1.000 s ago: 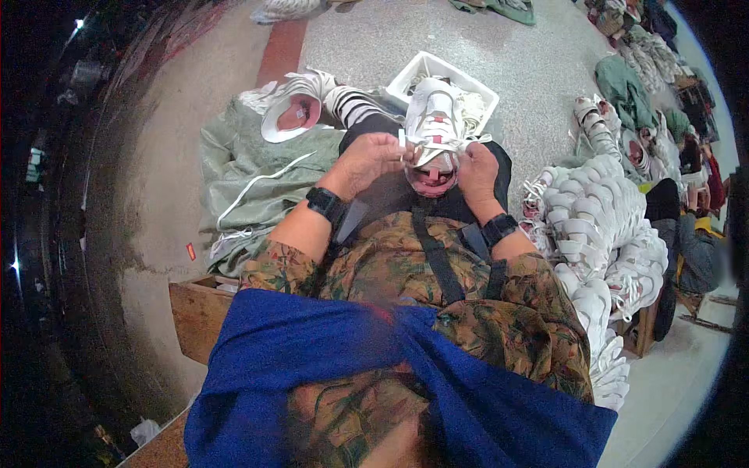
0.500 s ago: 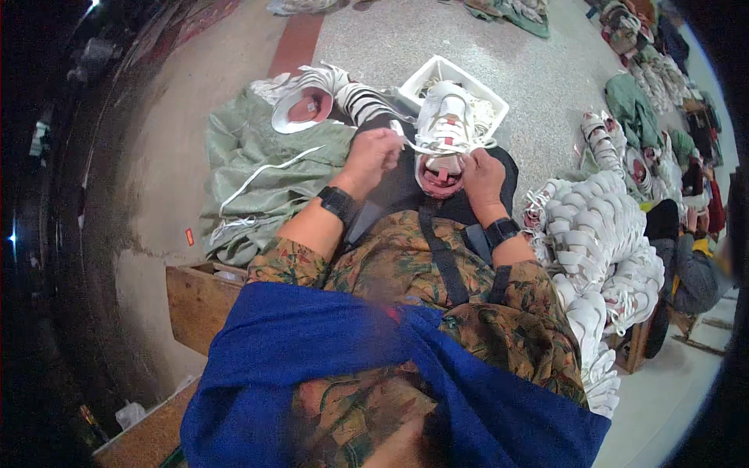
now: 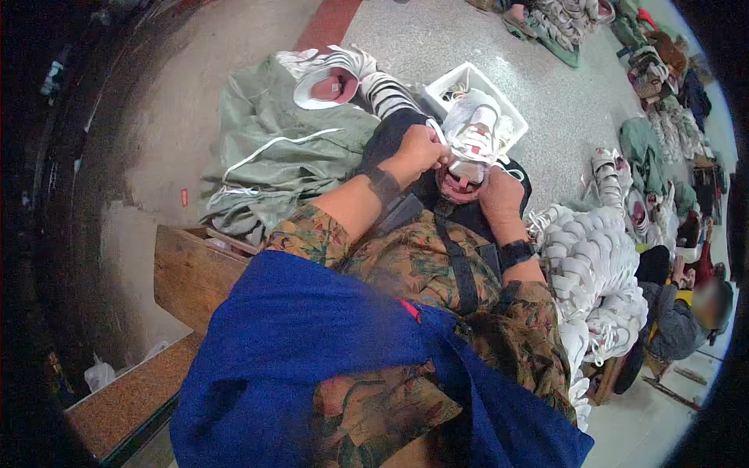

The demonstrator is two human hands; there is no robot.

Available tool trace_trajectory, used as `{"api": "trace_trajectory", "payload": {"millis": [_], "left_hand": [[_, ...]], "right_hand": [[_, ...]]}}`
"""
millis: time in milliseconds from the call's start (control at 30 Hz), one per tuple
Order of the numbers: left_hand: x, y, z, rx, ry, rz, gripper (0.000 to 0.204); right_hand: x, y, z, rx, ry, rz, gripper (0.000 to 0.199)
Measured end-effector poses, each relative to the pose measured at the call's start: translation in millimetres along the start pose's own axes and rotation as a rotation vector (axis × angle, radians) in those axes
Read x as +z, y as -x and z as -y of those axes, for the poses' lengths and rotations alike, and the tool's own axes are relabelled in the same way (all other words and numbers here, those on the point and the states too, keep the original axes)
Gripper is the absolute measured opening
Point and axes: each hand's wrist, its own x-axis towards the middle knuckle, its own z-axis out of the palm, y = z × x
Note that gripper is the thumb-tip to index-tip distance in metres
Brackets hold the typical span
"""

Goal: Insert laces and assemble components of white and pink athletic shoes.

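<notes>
A white sneaker [image 3: 481, 117] with red and beige details rests on my lap, its toe pointing away and its pink-lined opening toward me. My left hand [image 3: 422, 148] is closed in a pinch on a white shoelace [image 3: 436, 131] at the left of the sneaker's opening. On the other side, my right hand [image 3: 502, 193] is closed against the collar, with a lace loop showing just above its fingers. Its fingertips are partly hidden by the sneaker.
Beyond the sneaker stands a white bin [image 3: 511, 97] holding laces. Nested white shoes [image 3: 386, 92] lie beside a green sack [image 3: 289, 148] with a loose lace on it. Piled white shoes [image 3: 585, 249] are at my right, near another person [image 3: 683, 320]. A wooden box [image 3: 195, 269] is left.
My left hand has come in closer to the sneaker's opening, and my right hand has shifted down along the collar. The view has turned slightly.
</notes>
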Motion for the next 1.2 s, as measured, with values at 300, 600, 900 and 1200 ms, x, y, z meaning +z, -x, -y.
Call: {"api": "trace_trajectory", "payload": {"millis": [300,600,900,1200], "left_hand": [[13.5,4.0,2.2,0.407,-0.585,-0.293,0.015],[17.1,10.9,-3.4,0.477,-0.724,-0.188,0.017],[13.6,21.7,-1.8,0.678,-1.011,-0.083,0.018],[7.4,5.1,-1.8,0.411,-0.855,-0.059,0.016]], "right_hand": [[1.5,-19.5,21.2,-0.177,-0.325,0.088,0.025],[13.4,-22.2,9.3,0.023,-1.004,0.329,0.027],[18.9,-17.9,30.7,-0.216,-0.367,-0.129,0.014],[17.4,-32.6,34.7,-0.34,-0.115,-0.128,0.007]]}}
